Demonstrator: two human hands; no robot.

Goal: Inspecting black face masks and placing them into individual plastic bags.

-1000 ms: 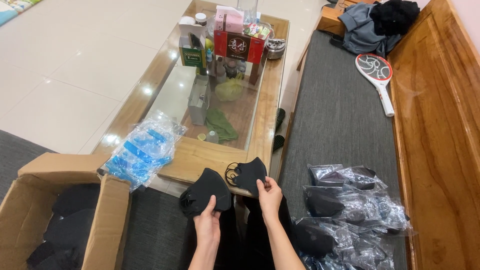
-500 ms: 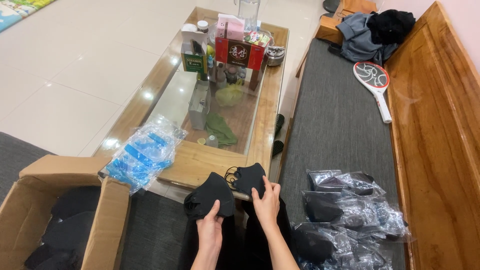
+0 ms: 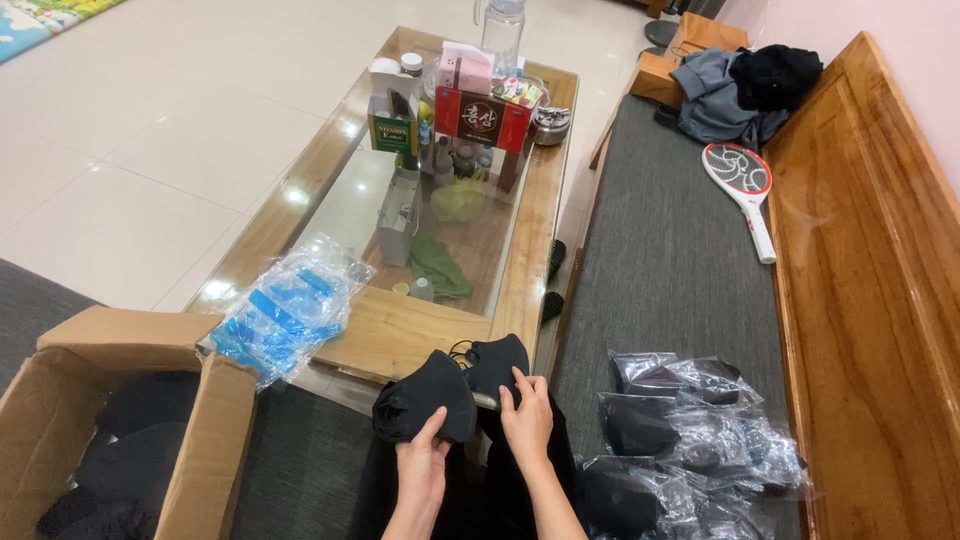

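My left hand point(image 3: 423, 463) grips a stack of black fabric face masks point(image 3: 425, 398) from below, thumb on the front. My right hand point(image 3: 526, 418) pinches another black mask point(image 3: 494, 359) beside it, fingers spread on its lower edge. The two masks overlap slightly in front of the near edge of the wooden glass-topped table point(image 3: 400, 335). Both forearms rise from the bottom of the view over my dark lap.
An open cardboard box point(image 3: 150, 400) with dark masks inside stands at lower left. A pile of blue-printed clear bags point(image 3: 285, 310) lies on the table corner. Bagged black masks point(image 3: 690, 430) lie on the grey bench cushion at right. Boxes and bottles crowd the table's far end; a racket-shaped swatter point(image 3: 740, 190) lies on the bench.
The hands and masks have stayed almost the same; the two masks have come slightly closer together and the view shifted a little.
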